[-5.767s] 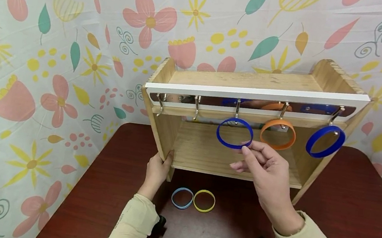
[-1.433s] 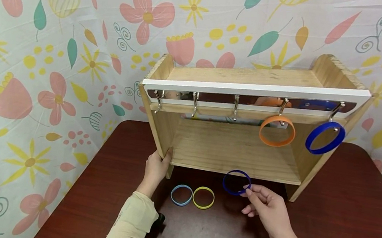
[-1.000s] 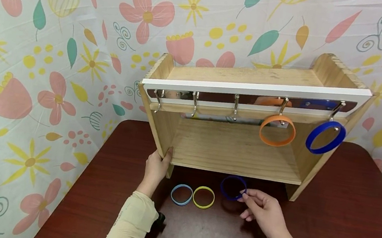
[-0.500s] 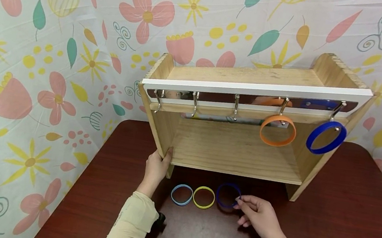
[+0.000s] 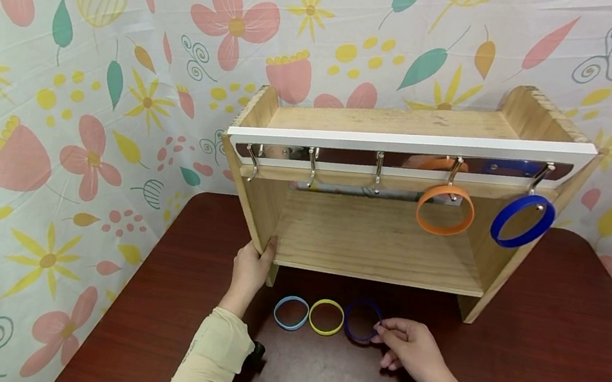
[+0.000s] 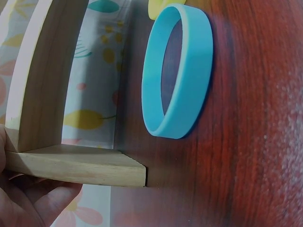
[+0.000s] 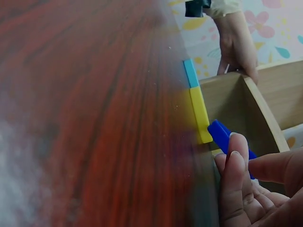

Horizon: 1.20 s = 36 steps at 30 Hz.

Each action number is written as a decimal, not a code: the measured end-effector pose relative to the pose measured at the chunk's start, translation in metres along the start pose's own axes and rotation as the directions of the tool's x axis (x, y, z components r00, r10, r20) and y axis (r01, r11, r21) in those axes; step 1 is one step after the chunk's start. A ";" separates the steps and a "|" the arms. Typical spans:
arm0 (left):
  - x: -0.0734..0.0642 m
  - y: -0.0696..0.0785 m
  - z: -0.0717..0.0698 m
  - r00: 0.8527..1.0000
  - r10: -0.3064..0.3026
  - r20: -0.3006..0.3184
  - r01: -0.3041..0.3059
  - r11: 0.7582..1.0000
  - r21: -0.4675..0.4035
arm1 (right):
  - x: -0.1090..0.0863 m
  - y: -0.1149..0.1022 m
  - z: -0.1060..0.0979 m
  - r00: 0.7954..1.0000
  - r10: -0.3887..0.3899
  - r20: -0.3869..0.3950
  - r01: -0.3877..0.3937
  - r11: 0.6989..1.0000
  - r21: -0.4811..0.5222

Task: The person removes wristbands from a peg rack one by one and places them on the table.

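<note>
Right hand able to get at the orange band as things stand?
Likely yes: nothing visible stands between the right hand and the orange band, though the hand should first release the blue band it pinches.

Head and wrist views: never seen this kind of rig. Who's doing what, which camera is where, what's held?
No robot here: a person works with two bare hands. One camera is worn on the head, looking forward and down; one more on each wrist shows that hand's work up close.

The left hand grips the side of a wooden shelf. The right hand pinches a dark blue ring; whether that touches the table, I can't tell. A light blue ring and a yellow ring lie on the table. An orange ring and another blue ring hang from the shelf's hooks.
</note>
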<state>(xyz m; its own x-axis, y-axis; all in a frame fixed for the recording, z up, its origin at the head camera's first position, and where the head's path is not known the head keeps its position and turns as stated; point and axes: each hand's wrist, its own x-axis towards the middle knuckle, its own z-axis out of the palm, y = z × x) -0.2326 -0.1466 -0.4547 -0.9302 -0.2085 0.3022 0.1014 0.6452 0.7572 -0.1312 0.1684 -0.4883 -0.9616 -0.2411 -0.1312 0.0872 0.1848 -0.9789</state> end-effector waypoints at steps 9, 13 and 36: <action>0.000 0.000 0.000 1.000 0.007 -0.010 -0.007 1.000 -0.001 | 0.001 0.004 0.000 0.998 0.029 0.051 -0.029 1.000 -0.003; 0.000 0.000 0.000 1.000 0.004 -0.009 -0.004 1.000 0.004 | 0.001 0.004 0.001 0.998 0.027 0.056 -0.027 1.000 -0.005; 0.001 -0.002 0.000 1.000 0.011 -0.006 -0.011 1.000 0.003 | -0.003 -0.002 -0.002 0.996 0.074 0.041 -0.069 0.990 -0.125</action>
<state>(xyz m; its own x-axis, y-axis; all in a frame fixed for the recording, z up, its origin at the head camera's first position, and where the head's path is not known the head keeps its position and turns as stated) -0.2333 -0.1479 -0.4556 -0.9270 -0.2053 0.3139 0.1108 0.6496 0.7521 -0.1292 0.1703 -0.4853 -0.9409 -0.2656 -0.2100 0.1199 0.3186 -0.9403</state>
